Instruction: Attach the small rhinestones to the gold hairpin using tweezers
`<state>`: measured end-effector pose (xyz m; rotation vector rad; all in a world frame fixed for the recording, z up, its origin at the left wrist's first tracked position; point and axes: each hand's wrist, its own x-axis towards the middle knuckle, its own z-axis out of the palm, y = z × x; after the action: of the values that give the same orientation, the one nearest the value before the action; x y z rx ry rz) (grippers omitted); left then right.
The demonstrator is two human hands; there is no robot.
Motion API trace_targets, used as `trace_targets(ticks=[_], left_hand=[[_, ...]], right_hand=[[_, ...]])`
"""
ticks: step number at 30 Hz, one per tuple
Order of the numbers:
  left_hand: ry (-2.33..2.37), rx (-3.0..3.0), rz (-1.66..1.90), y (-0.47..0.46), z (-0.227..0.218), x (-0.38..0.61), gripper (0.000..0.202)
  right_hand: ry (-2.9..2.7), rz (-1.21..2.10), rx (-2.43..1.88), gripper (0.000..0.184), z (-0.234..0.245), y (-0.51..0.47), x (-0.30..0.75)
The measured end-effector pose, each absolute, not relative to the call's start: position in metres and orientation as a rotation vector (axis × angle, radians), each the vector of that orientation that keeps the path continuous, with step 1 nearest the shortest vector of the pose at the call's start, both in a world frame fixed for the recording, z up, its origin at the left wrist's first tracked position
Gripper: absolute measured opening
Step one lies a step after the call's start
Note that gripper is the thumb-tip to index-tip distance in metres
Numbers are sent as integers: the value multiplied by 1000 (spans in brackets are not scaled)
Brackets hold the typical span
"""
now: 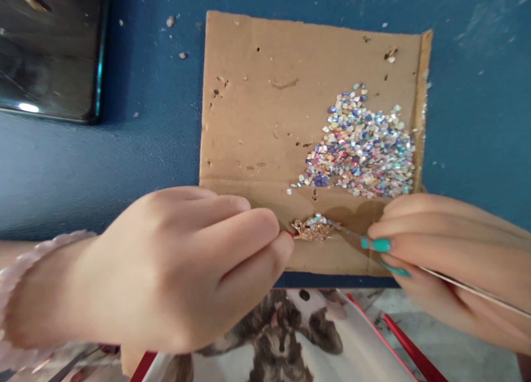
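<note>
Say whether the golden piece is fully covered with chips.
Only partly: the golden piece shows shiny chips near its upper edge, bare gold below.

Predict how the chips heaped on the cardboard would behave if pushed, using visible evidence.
The chips would probably scatter rather than move as one, since they look loose, with strays at the edge. Each is likely light, being tiny. They may slide more than roll, as many look irregular rather than round.

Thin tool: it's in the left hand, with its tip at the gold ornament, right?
Wrong hand: the head view shows the thin tool in the right hand, its tip at the gold ornament, as you say.
</note>
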<state>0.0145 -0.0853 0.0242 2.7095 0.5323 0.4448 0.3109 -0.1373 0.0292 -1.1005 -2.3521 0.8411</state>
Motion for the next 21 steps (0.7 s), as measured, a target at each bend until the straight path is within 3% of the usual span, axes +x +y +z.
trace_targets(ticks=[1, 2, 5, 16, 21], left_hand=[[531, 2713, 441, -85, 24, 15, 28], [529, 2716, 439, -85, 24, 14, 28], [527, 2716, 437, -85, 24, 14, 28], [443, 2724, 407, -78, 30, 16, 33], [354, 2768, 437, -72, 32, 14, 34]], right_hand=[[-2094, 692, -1398, 13, 30, -142, 297], [-1843, 528, -1626, 17, 31, -147, 284], [-1779, 540, -1701, 25, 30, -158, 263], [-2128, 689, -1302, 12, 28, -145, 295], [-2323, 652, -1019, 17, 33, -119, 295]])
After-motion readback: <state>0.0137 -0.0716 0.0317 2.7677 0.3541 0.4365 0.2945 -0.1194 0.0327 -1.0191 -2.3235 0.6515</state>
